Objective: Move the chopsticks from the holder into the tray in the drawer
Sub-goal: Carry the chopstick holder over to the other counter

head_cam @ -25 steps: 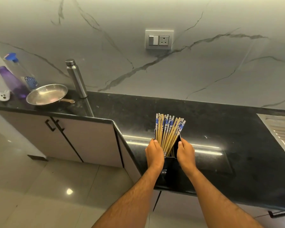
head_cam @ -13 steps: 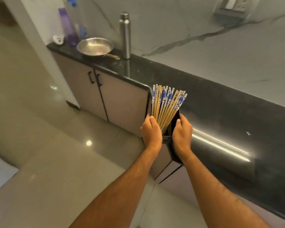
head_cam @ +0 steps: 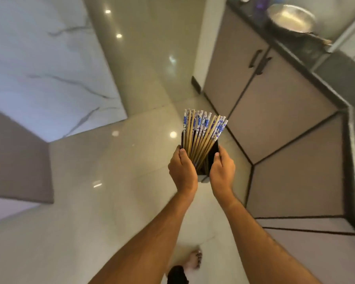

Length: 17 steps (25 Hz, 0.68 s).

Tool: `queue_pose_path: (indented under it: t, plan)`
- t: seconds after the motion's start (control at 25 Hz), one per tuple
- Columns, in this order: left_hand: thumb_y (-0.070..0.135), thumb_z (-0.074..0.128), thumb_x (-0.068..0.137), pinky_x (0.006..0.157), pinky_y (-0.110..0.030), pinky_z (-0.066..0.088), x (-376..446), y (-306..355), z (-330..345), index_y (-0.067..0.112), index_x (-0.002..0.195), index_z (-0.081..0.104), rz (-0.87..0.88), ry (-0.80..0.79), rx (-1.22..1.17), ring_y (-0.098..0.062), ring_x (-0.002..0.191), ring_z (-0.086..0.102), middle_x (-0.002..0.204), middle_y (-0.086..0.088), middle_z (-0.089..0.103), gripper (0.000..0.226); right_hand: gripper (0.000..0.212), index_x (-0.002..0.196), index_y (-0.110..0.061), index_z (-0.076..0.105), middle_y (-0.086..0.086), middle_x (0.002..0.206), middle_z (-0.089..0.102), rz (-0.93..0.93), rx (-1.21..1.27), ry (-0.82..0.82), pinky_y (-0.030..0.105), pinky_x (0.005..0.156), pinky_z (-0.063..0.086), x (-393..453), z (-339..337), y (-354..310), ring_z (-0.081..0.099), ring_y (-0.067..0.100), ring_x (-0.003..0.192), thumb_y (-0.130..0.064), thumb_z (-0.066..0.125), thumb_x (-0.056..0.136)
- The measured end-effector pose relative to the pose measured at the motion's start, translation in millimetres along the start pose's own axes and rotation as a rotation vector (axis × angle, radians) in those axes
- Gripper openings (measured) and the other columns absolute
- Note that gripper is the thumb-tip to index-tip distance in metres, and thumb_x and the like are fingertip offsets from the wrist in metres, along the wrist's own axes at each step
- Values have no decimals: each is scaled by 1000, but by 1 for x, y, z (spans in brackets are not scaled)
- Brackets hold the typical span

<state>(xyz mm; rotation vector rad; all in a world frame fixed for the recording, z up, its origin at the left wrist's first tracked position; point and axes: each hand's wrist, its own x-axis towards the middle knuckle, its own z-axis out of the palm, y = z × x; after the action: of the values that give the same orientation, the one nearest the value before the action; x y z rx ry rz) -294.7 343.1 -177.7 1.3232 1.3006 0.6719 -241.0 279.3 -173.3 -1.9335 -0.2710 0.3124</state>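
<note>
A dark rectangular holder (head_cam: 213, 151) is carried in the air above the floor, clamped between both hands. Several wooden chopsticks (head_cam: 202, 134) with blue-and-white patterned tops stand in it, leaning and fanning out to the right. My left hand (head_cam: 182, 170) grips the holder's left side. On the right side, my right hand (head_cam: 221, 171) grips it with fingers over the rim. Most of the holder is hidden behind the hands. No drawer or tray is in view.
Grey cabinet doors (head_cam: 275, 111) with dark handles run along the right under a black counter (head_cam: 307, 52). A steel pan (head_cam: 291, 18) sits on that counter at the top right. Glossy floor tiles (head_cam: 115, 181) spread ahead; my bare foot (head_cam: 194, 261) is below.
Both hands lifted the holder off the black counter and carried it away to the left. The view swung from the counter and wall to the floor and cabinets.
</note>
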Motion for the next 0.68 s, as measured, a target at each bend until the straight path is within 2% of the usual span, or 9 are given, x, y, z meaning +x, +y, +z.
queue_pose_path:
  t: [0.04,0.12,0.2,0.28,0.32,0.4,0.48,0.56,0.68]
  plan:
    - [29,34,102,72,-36,56,7,-9,-28,7,109,70,-16,44,-8,-24,82,68,94,-11,73,43,34,123,-11,66,-1,103,70,-4,2,-40,32,83,56,-16,24,-1,64,6,91,-6,37,105]
    - [40,30,97,82,-45,58,18,-31,-88,7,111,70,-61,145,-28,-30,91,69,101,-13,74,53,35,122,-11,66,0,104,70,-37,5,-132,30,83,55,-55,74,-3,63,4,91,-4,37,104]
    - [37,32,99,78,-45,56,24,-53,-157,3,102,69,-93,251,-57,-31,77,65,87,-13,71,50,37,123,-12,66,-4,105,69,-51,-8,-239,28,84,54,-104,124,-8,63,1,93,-5,35,105]
    - [30,34,102,72,-41,54,25,-71,-228,6,97,69,-124,343,-102,-21,68,61,78,-4,67,42,37,125,-12,65,-4,108,68,-62,-24,-353,31,89,56,-156,170,-14,63,4,97,-7,34,106]
    - [29,34,103,73,-41,57,23,-81,-261,7,100,69,-143,385,-124,-19,70,63,80,-2,68,41,37,126,-13,64,-3,109,68,-78,-31,-406,32,91,56,-182,191,-19,64,6,98,-8,34,106]
    - [34,32,100,76,-46,59,18,-98,-329,10,102,69,-173,476,-170,-24,79,67,86,-3,70,44,37,128,-14,63,-1,112,68,-108,-50,-514,33,94,55,-235,234,-31,63,8,99,-9,34,107]
    - [34,31,97,72,-50,56,10,-113,-394,12,89,65,-195,575,-204,-31,76,65,78,-3,66,41,38,131,-15,62,0,115,67,-143,-73,-615,34,97,53,-289,273,-45,62,12,102,-8,34,107]
    - [28,33,100,68,-48,51,-1,-129,-463,16,77,57,-216,698,-237,-26,66,57,70,0,59,35,39,133,-13,62,3,118,68,-194,-100,-722,35,98,53,-350,311,-59,62,17,106,-7,34,106]
    - [33,30,97,73,-54,50,-28,-159,-564,23,70,49,-275,886,-284,-28,71,54,68,2,56,34,39,130,-14,64,3,113,69,-280,-114,-920,36,95,53,-449,362,-73,63,21,104,-6,35,104]
